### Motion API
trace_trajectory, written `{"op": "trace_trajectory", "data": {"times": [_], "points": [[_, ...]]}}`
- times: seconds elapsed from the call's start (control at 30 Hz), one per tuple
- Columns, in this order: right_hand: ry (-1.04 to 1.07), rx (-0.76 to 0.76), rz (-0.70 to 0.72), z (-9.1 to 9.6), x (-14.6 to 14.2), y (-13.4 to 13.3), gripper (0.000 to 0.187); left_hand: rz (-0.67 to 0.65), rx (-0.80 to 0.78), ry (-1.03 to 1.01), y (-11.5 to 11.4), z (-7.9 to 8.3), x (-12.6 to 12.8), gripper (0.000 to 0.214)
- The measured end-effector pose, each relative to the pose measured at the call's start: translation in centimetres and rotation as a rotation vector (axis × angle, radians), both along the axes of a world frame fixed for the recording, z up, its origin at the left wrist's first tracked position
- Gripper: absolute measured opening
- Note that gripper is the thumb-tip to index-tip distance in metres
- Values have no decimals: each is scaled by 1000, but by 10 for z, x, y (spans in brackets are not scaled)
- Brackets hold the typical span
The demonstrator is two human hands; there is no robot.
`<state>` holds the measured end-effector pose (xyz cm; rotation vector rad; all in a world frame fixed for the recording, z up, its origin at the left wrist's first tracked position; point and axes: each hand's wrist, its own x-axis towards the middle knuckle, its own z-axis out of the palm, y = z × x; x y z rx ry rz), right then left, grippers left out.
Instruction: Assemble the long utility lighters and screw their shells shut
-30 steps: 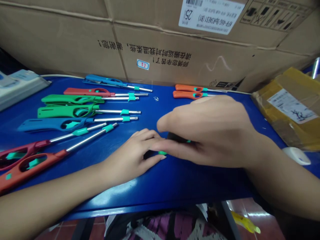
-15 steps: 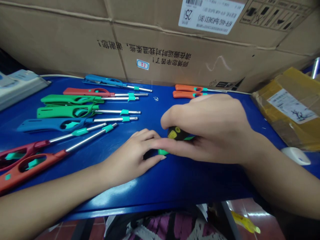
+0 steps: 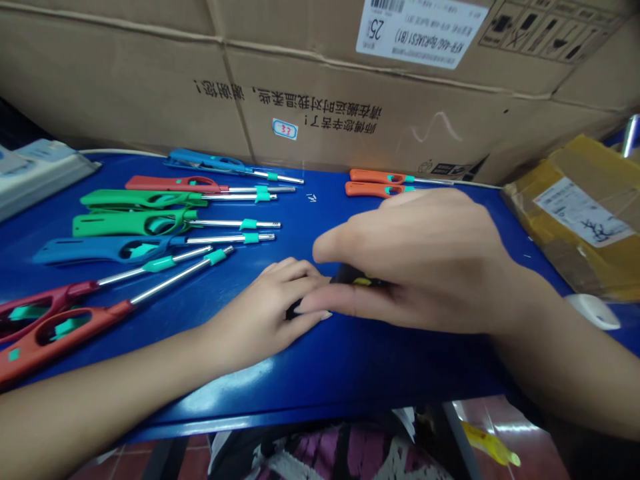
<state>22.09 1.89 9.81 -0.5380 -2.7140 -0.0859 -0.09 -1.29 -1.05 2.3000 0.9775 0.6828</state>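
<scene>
My right hand [image 3: 415, 260] is wrapped round a screwdriver [image 3: 350, 273], of which only the black and yellow handle end shows. Its thumb reaches over to the fingertips of my left hand [image 3: 280, 300]. My left hand rests low on the blue table with fingers curled and thumb close to the index finger. Whatever lies beneath the fingers is hidden. To the left lie several gas lighters with metal stems: a blue one [image 3: 115, 248], a green one [image 3: 135, 223] and an orange-red one [image 3: 75, 327] among them. Two orange lighters [image 3: 373, 177] lie behind my right hand.
A large cardboard box [image 3: 150, 80] stands along the back of the blue table [image 3: 300, 380]. At the right are a taped carton [image 3: 575, 213] and a white rounded object [image 3: 593, 311]. A pale device [image 3: 40, 173] sits at the far left.
My right hand has turned, with its thumb shifted slightly left and the screwdriver handle rotated. The green piece seen between the hands is now covered. My left hand stays in place.
</scene>
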Motion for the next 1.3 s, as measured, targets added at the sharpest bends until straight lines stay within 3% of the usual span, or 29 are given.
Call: {"op": "trace_trajectory", "data": {"times": [0.07,0.13,0.27,0.33,0.4,0.5,0.6,0.8,0.9,1.03,1.3], "points": [[14,9,-31,0,0,-1,43,-14,-15,-1,0,0,0,20],[41,-99,5,1,2,-2,32,-23,-7,0,0,-1,-1,21],[69,-317,142,4,4,-3,45,-13,64,-10,0,-4,-1,21],[58,-272,150,3,3,-2,35,2,65,-22,-1,-3,-1,19],[21,-131,84,0,0,-2,29,10,40,-22,-1,-1,0,20],[12,41,-49,-3,-3,-2,40,-1,6,-1,0,1,0,19],[61,-21,-74,-3,-3,-2,40,-15,4,4,0,0,0,19],[71,-265,103,5,3,-4,26,-15,56,3,0,-4,-1,21],[44,-154,45,3,2,-5,21,-11,59,-24,0,-5,0,19],[24,30,-96,0,-2,-4,42,-14,62,-17,0,-5,-1,21],[39,-297,115,8,6,-4,28,-10,77,-8,-1,-4,-2,19]]}}
